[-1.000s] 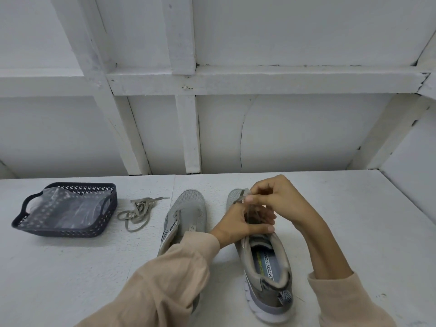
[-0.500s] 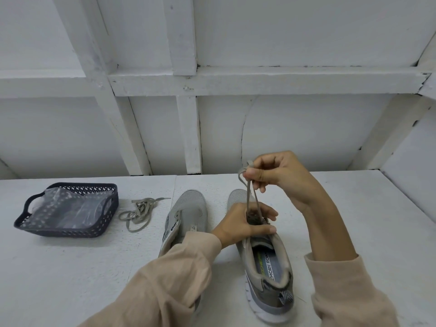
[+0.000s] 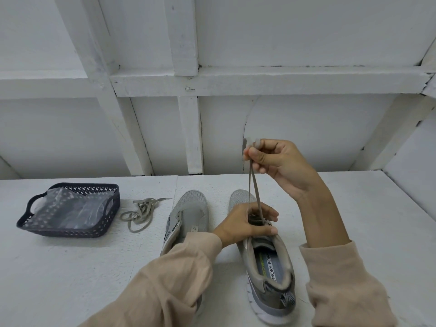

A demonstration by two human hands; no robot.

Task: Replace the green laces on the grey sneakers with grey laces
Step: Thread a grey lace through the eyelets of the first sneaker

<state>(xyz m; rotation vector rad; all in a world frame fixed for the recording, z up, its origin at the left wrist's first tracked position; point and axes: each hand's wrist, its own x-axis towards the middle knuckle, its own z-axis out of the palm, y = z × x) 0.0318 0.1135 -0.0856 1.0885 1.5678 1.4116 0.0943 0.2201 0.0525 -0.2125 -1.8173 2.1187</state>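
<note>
Head view: pinches two taut strands of a lace (image 3: 256, 187) with the right hand (image 3: 280, 166), raised above the table (image 3: 354, 208). Grips the front of a sneaker (image 3: 269, 267) with the left hand (image 3: 243, 224), fingers curled over the eyelets where the strands run in. Shows second sneaker (image 3: 191, 213) just beside it, with loose lace pile (image 3: 139, 213) and dark basket (image 3: 70, 230) farther left.
</note>
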